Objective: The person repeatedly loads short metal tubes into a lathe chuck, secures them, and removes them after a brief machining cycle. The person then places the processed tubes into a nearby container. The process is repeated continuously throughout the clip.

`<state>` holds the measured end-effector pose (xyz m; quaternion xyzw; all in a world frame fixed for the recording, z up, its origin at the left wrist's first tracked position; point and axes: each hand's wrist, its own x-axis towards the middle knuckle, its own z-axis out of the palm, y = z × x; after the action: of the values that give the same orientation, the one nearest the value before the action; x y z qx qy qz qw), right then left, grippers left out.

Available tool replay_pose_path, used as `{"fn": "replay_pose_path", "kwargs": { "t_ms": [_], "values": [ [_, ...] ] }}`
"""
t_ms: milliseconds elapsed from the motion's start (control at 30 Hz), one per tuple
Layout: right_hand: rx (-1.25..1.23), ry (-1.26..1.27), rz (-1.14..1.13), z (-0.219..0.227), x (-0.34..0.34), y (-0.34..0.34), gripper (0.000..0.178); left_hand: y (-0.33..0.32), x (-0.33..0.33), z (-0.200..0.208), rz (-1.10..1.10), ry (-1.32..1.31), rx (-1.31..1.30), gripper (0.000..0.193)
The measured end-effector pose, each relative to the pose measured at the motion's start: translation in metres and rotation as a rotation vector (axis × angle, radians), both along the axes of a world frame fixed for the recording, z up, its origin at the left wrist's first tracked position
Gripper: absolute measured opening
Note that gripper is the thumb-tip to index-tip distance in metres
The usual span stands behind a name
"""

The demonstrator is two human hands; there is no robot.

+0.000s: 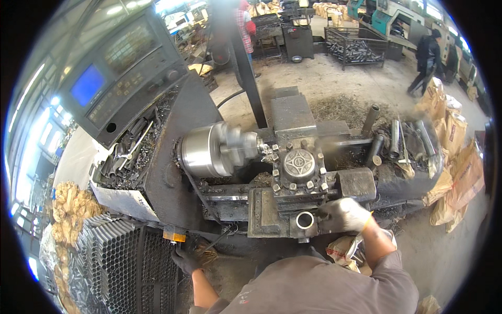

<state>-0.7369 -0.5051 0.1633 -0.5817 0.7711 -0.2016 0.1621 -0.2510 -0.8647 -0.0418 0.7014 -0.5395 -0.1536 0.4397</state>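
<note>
My left hand (185, 259), in a dark glove, is low beside the lathe's front, just under a small orange box (174, 237). Its fingers blend into the dark background. A thin rod (217, 239) slants up close by. My right hand (349, 214), in a white and dark glove, curls at the right of the carriage; what its fingers close on is hidden. Just left of it shows an open round tube end (305, 220). Above sits the bolted tool post (298, 165). Facing it, the chuck (205, 150) looks smeared by spinning, with a shiny workpiece (256, 144) at its jaws.
A control panel with a blue screen (88, 85) stands at left, above a tray of tools and chips. Stacked tubes (112, 256) fill a rack at lower left. More tubes (395, 138) stand at right, near paper sacks (465, 172). A person (429, 60) walks behind.
</note>
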Motion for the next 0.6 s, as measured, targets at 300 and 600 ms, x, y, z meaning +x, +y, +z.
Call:
{"fn": "replay_pose_path", "kwargs": {
  "t_ms": [300,600],
  "values": [
    [-0.229,0.069,0.038,0.077,-0.086,-0.172,0.087,-0.051,0.029,-0.02,-0.301,0.182,0.053,0.041],
    [0.577,0.091,0.141,-0.056,-0.17,-0.341,0.043,0.035,0.026,-0.131,-0.329,0.337,0.28,0.037]
  ]
}}
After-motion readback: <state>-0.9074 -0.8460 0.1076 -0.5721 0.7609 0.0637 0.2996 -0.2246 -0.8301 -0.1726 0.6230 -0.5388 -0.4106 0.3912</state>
